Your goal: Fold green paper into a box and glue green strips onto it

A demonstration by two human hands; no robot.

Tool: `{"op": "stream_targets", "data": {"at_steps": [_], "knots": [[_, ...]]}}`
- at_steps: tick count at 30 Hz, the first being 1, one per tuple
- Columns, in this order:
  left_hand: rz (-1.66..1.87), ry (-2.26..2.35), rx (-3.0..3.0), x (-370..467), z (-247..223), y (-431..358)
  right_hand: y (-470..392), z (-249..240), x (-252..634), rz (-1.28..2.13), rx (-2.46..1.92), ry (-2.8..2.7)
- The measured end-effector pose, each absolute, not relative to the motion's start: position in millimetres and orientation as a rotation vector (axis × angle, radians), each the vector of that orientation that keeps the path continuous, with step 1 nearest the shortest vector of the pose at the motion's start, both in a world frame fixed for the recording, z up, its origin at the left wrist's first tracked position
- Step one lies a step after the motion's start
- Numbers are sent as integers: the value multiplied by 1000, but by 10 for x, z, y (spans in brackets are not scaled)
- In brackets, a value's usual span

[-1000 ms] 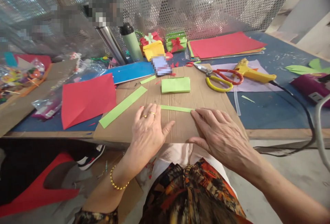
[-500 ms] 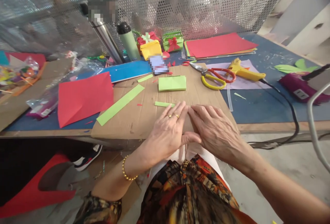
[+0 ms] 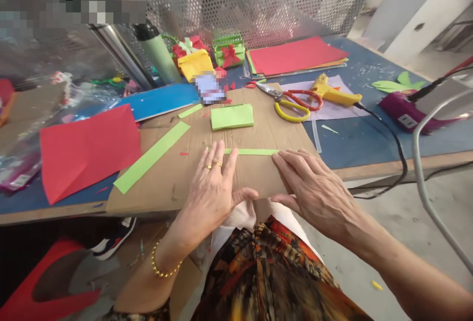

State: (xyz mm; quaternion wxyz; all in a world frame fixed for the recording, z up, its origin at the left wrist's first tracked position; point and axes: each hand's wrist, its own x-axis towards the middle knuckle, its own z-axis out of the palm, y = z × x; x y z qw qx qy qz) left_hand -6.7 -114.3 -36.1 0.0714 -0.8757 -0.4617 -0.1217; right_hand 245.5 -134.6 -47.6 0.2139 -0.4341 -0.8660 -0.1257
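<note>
My left hand (image 3: pixel 210 190) lies palm down, unclenched, over the left end of the narrow green strip (image 3: pixel 254 152); my right hand (image 3: pixel 316 188), in from four o'clock, rests unclenched at its right end. Cardboard (image 3: pixel 258 178) lies beneath, on a blue tabletop (image 3: pixel 345 148). At twelve stands a perforated metal screen (image 3: pixel 273 11).

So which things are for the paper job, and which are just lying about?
Job: left hand, right hand, narrow green strip, cardboard; probably scissors, glue gun.

Likely just lying about: metal flask, green bottle, yellow floor scrap.
</note>
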Motion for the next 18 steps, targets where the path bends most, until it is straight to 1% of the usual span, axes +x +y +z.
{"op": "stream_targets", "data": {"at_steps": [3,6,11,14,18], "knots": [[-393,-1351,-2627,-80,-391,-1127,-1440,-471,2555,-399,-1263,-2399],[-450,-1359,-2635,-84,-421,-1116,-1503,-426,2593,-523,-1340,-2413],[-527,-1404,-2642,-62,-472,-1108,-1569,-250,2660,-666,-1449,-2436],[-569,-1419,-2646,-51,-497,-1097,-1567,-101,2672,-635,-1372,-2353],[-561,-1434,-2633,-46,-505,-1079,-1343,3,2460,-456,-1298,-2373]]}}
